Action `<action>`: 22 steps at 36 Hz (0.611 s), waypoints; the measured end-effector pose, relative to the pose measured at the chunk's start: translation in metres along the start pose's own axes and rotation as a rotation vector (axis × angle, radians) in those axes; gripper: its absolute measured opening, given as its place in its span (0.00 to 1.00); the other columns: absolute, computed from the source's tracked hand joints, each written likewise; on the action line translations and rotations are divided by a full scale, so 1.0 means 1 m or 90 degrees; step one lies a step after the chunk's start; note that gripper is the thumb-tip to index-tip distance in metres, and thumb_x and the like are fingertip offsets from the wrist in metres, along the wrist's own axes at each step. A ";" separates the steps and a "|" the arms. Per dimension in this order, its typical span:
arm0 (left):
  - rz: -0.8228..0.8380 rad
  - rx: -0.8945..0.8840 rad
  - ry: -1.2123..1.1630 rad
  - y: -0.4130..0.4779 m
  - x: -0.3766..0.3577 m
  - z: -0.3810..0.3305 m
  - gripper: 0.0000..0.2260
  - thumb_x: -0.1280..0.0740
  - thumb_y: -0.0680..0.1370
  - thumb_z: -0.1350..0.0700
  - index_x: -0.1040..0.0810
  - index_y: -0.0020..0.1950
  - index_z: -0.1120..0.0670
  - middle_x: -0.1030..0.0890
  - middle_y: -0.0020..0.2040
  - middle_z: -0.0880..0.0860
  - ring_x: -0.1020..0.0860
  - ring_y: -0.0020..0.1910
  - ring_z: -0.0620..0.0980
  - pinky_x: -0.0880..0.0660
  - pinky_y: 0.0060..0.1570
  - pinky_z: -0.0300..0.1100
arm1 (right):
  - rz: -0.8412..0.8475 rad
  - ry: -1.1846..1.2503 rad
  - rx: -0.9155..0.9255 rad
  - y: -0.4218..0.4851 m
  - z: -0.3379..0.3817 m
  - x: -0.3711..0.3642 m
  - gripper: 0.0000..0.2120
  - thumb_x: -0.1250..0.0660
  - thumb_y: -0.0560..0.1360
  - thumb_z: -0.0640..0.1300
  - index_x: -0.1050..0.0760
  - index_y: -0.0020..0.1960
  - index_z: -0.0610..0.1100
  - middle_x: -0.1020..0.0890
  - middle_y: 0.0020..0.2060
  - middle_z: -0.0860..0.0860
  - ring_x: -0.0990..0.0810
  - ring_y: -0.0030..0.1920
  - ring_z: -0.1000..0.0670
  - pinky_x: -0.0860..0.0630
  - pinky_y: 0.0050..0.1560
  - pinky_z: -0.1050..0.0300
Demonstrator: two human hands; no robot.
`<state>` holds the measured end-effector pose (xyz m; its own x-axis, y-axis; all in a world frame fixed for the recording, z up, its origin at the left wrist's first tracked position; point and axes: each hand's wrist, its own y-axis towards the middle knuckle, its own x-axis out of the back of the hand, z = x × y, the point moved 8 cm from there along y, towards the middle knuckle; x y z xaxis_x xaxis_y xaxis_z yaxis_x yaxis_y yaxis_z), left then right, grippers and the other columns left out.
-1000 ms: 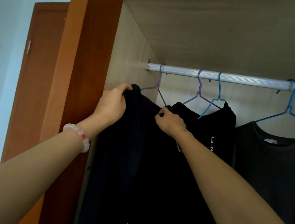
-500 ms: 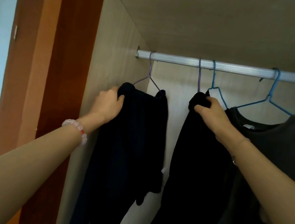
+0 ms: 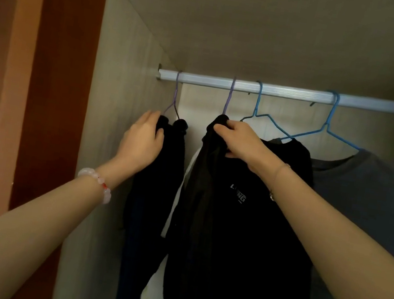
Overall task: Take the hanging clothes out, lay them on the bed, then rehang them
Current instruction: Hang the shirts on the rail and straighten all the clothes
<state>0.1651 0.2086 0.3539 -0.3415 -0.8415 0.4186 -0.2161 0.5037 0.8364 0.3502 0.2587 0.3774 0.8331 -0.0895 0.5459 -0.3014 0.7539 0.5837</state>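
Two hands, two grabs: left hand (image 3: 142,140) curls round the leftmost dark garment (image 3: 154,194) on the rail (image 3: 291,93), right hand (image 3: 241,143) pinches the next dark garment (image 3: 208,177), and yanking cloth could slip either off its purple hanger (image 3: 175,93).

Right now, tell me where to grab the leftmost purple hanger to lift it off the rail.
On the leftmost purple hanger, pinch the bare neck just below the rail, coming from the front: the black garment hides its shoulders, and the wardrobe side wall crowds its left.
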 end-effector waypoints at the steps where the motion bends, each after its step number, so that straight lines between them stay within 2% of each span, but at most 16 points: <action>1: -0.025 -0.017 -0.002 0.001 0.005 -0.009 0.20 0.42 0.81 0.61 0.34 0.73 0.61 0.31 0.72 0.60 0.30 0.69 0.60 0.34 0.66 0.49 | -0.065 -0.122 0.072 -0.005 0.009 0.013 0.15 0.42 0.78 0.49 0.25 0.57 0.41 0.20 0.47 0.45 0.21 0.48 0.46 0.25 0.44 0.56; 2: -0.046 -0.034 -0.011 0.003 0.010 -0.018 0.20 0.42 0.80 0.61 0.33 0.72 0.61 0.31 0.72 0.59 0.30 0.68 0.59 0.33 0.65 0.48 | -0.147 -0.209 0.142 -0.014 0.019 0.028 0.15 0.43 0.78 0.49 0.24 0.59 0.43 0.19 0.48 0.47 0.22 0.49 0.47 0.26 0.47 0.55; 4: -0.053 -0.057 -0.046 0.008 0.013 -0.037 0.19 0.41 0.80 0.59 0.31 0.71 0.60 0.29 0.70 0.58 0.28 0.67 0.57 0.32 0.64 0.46 | -0.283 -0.249 0.243 -0.033 0.035 0.061 0.14 0.43 0.78 0.47 0.23 0.59 0.48 0.19 0.50 0.51 0.22 0.48 0.49 0.27 0.49 0.54; 5: -0.042 -0.065 -0.071 0.011 0.013 -0.047 0.19 0.41 0.80 0.58 0.31 0.71 0.59 0.28 0.70 0.57 0.28 0.67 0.56 0.32 0.64 0.46 | -0.326 -0.242 0.260 -0.040 0.037 0.079 0.13 0.42 0.77 0.46 0.23 0.57 0.49 0.19 0.47 0.51 0.22 0.47 0.50 0.27 0.48 0.54; 7: 0.005 -0.068 -0.134 0.015 0.005 -0.068 0.20 0.40 0.81 0.55 0.32 0.72 0.58 0.29 0.70 0.56 0.29 0.69 0.54 0.34 0.67 0.45 | -0.358 -0.269 0.221 -0.041 0.028 0.112 0.13 0.40 0.75 0.45 0.24 0.57 0.49 0.22 0.44 0.53 0.23 0.47 0.50 0.30 0.45 0.56; 10: 0.150 -0.010 -0.240 0.015 -0.023 -0.092 0.25 0.38 0.80 0.49 0.38 0.75 0.56 0.34 0.74 0.54 0.34 0.72 0.52 0.37 0.68 0.43 | -0.295 -0.313 0.074 -0.029 -0.003 0.142 0.17 0.36 0.73 0.50 0.28 0.62 0.50 0.22 0.52 0.51 0.23 0.53 0.48 0.31 0.48 0.56; 13: 0.252 0.095 -0.328 0.012 -0.056 -0.103 0.32 0.35 0.78 0.48 0.45 0.78 0.55 0.39 0.76 0.55 0.36 0.73 0.54 0.37 0.61 0.40 | -0.168 -0.257 -0.058 -0.022 -0.041 0.137 0.28 0.34 0.73 0.55 0.32 0.69 0.45 0.24 0.60 0.46 0.25 0.59 0.45 0.29 0.57 0.54; 15: 0.290 0.168 -0.400 0.010 -0.074 -0.104 0.33 0.35 0.78 0.49 0.47 0.78 0.54 0.36 0.74 0.55 0.31 0.68 0.55 0.32 0.56 0.42 | -0.080 -0.169 -0.125 -0.023 -0.059 0.120 0.31 0.34 0.73 0.56 0.36 0.71 0.45 0.26 0.59 0.47 0.26 0.57 0.47 0.26 0.54 0.53; 16: 0.308 0.203 -0.447 0.008 -0.082 -0.105 0.32 0.35 0.78 0.51 0.46 0.78 0.54 0.33 0.71 0.55 0.27 0.62 0.54 0.30 0.51 0.41 | -0.049 -0.133 -0.148 -0.024 -0.064 0.111 0.31 0.34 0.73 0.56 0.36 0.71 0.45 0.26 0.58 0.47 0.26 0.55 0.49 0.26 0.50 0.55; 17: 0.320 0.232 -0.487 0.007 -0.087 -0.107 0.32 0.35 0.77 0.52 0.45 0.77 0.53 0.31 0.68 0.54 0.25 0.57 0.53 0.28 0.46 0.41 | -0.028 -0.107 -0.159 -0.023 -0.067 0.104 0.29 0.35 0.73 0.56 0.35 0.70 0.45 0.24 0.57 0.46 0.26 0.52 0.50 0.27 0.47 0.56; 18: 0.321 0.250 -0.510 0.007 -0.092 -0.107 0.32 0.35 0.77 0.52 0.45 0.77 0.52 0.31 0.69 0.54 0.25 0.56 0.53 0.27 0.45 0.42 | -0.016 -0.086 -0.164 -0.022 -0.068 0.098 0.25 0.36 0.74 0.55 0.32 0.66 0.44 0.23 0.52 0.46 0.26 0.48 0.51 0.29 0.45 0.57; 20: 0.294 0.247 -0.486 0.011 -0.098 -0.108 0.34 0.34 0.75 0.50 0.45 0.78 0.50 0.36 0.73 0.56 0.30 0.66 0.56 0.28 0.53 0.46 | -0.012 -0.050 -0.161 -0.019 -0.068 0.092 0.19 0.38 0.75 0.54 0.26 0.60 0.43 0.23 0.41 0.49 0.26 0.40 0.53 0.29 0.44 0.58; 22: 0.260 0.205 -0.444 0.018 -0.100 -0.111 0.36 0.33 0.75 0.49 0.47 0.78 0.50 0.42 0.76 0.55 0.36 0.72 0.56 0.32 0.64 0.48 | -0.013 -0.039 -0.150 -0.016 -0.069 0.087 0.16 0.38 0.76 0.51 0.24 0.57 0.42 0.23 0.38 0.50 0.24 0.39 0.53 0.27 0.42 0.58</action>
<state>0.2974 0.2798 0.3662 -0.9083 -0.3242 0.2645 -0.1662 0.8596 0.4831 0.4596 0.2837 0.3746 0.8063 -0.1395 0.5748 -0.1627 0.8820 0.4423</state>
